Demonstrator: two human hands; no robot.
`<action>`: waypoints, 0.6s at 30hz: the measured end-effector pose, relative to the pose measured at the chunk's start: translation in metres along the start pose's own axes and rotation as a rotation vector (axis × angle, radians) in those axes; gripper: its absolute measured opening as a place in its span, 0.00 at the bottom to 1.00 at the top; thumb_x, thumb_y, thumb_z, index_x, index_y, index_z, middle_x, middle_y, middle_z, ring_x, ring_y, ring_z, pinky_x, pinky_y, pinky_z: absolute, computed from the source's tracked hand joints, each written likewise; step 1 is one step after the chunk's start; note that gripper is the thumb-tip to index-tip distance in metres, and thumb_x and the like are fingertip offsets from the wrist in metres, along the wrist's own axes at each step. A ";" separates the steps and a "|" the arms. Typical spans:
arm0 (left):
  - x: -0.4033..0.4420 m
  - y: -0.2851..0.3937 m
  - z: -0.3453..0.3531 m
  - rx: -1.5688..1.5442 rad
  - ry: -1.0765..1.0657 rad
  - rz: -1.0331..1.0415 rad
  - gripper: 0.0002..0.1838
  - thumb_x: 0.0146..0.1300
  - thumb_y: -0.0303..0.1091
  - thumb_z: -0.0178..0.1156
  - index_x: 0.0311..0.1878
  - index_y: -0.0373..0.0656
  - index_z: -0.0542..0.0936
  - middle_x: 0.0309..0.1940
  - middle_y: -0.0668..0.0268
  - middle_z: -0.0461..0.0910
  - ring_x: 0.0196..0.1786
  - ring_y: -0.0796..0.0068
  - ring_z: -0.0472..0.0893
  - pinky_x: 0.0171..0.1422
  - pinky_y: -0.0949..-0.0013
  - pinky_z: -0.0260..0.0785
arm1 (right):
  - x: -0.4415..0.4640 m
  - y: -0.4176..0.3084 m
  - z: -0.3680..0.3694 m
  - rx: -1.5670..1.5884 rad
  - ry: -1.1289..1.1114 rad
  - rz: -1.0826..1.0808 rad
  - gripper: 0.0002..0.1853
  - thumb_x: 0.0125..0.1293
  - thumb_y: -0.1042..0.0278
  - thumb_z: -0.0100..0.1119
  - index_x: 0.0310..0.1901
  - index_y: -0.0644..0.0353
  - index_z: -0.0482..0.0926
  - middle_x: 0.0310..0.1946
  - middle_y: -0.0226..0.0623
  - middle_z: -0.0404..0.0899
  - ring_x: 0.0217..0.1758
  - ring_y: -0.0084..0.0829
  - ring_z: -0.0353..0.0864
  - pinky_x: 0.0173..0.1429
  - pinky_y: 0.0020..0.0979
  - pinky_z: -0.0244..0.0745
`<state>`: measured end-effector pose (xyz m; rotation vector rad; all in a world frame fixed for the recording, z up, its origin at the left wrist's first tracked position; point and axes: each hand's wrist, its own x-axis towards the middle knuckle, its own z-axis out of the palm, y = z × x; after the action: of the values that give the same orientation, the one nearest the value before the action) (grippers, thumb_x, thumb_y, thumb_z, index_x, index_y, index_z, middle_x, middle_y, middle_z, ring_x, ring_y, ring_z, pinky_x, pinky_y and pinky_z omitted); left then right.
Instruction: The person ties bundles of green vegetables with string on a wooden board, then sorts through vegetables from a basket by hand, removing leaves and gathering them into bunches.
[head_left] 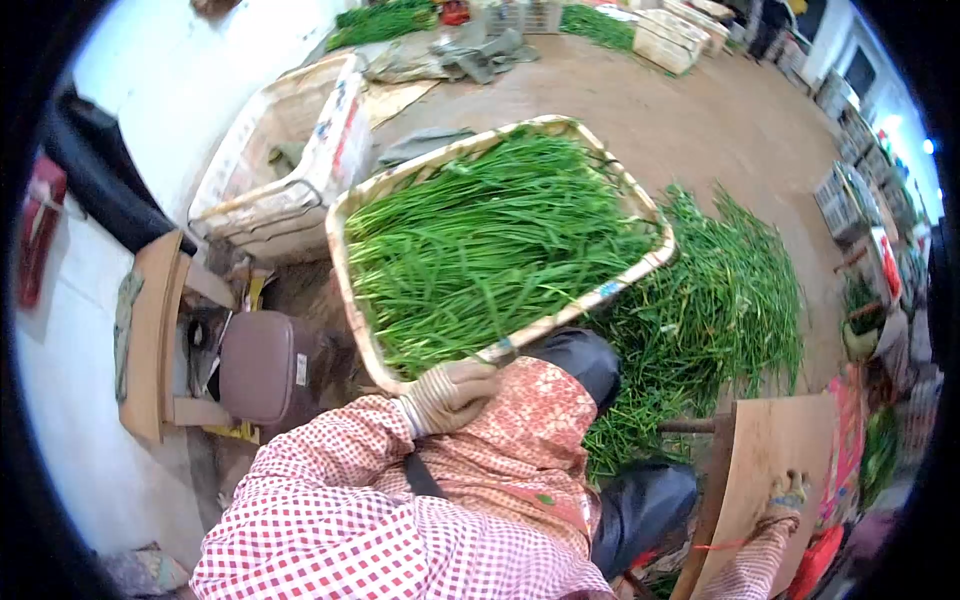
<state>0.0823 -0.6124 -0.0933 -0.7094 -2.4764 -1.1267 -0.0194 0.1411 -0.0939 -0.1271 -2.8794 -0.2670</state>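
Note:
A white plastic crate [352, 300] full of long green leafy stalks, like garlic chives [490, 220], stands in front of my knees. My left hand [455, 395], in a beige work glove, is at its near rim, fingers bent and pressed together beside a wire handle; the fingers' undersides are hidden. At lower right, my gloved right hand [788, 492] touches a wooden board [775, 440], its short visible fingers apart, with nothing seen in them. A big loose heap of the same stalks [715, 300] lies on the floor right of the crate.
Left of the full crate is another white crate [260, 150] with a cloth inside. A brown bin [262, 365] stands by a wooden frame [155, 340] near the wall. More crates [670, 40] and greens [385, 22] are at the back; stacked crates [845, 200] line the right side.

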 end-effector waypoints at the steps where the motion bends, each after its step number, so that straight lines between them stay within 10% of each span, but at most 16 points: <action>1: -0.005 0.000 -0.002 0.014 0.029 0.007 0.14 0.54 0.26 0.62 0.45 0.41 0.78 0.45 0.54 0.78 0.46 0.52 0.79 0.49 0.56 0.73 | 0.017 -0.037 0.002 0.116 0.061 -0.097 0.24 0.60 0.67 0.62 0.59 0.58 0.72 0.63 0.50 0.68 0.61 0.44 0.72 0.61 0.38 0.72; 4: -0.013 -0.003 0.000 -0.012 0.146 -0.019 0.14 0.53 0.27 0.63 0.45 0.41 0.79 0.44 0.55 0.77 0.44 0.52 0.79 0.49 0.55 0.72 | 0.065 -0.253 -0.083 0.749 -0.062 -0.215 0.21 0.58 0.61 0.64 0.52 0.59 0.78 0.61 0.48 0.71 0.62 0.45 0.71 0.64 0.40 0.69; 8: -0.018 -0.008 -0.022 0.118 0.284 -0.024 0.17 0.51 0.27 0.63 0.46 0.39 0.77 0.43 0.55 0.77 0.42 0.51 0.78 0.44 0.55 0.71 | 0.085 -0.451 -0.154 0.744 -0.337 -0.545 0.19 0.59 0.65 0.61 0.53 0.57 0.78 0.60 0.49 0.71 0.64 0.44 0.71 0.64 0.38 0.69; 11: -0.057 0.003 -0.035 0.061 0.191 -0.105 0.17 0.49 0.27 0.64 0.45 0.40 0.78 0.46 0.56 0.78 0.44 0.54 0.79 0.45 0.57 0.72 | 0.080 -0.543 -0.186 0.815 -0.609 -0.703 0.18 0.60 0.67 0.60 0.53 0.57 0.78 0.57 0.47 0.74 0.60 0.43 0.73 0.58 0.37 0.74; 18: -0.125 0.024 -0.016 -0.157 0.345 -0.447 0.11 0.51 0.25 0.62 0.40 0.38 0.79 0.33 0.56 0.81 0.34 0.58 0.81 0.37 0.61 0.75 | 0.001 -0.672 -0.174 0.222 -0.410 -1.436 0.40 0.48 0.61 0.71 0.64 0.55 0.65 0.64 0.46 0.66 0.66 0.48 0.66 0.68 0.42 0.63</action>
<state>0.2003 -0.6493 -0.1289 0.0213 -2.3159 -1.4667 -0.0526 -0.5500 -0.0423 2.1128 -2.7130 -0.1369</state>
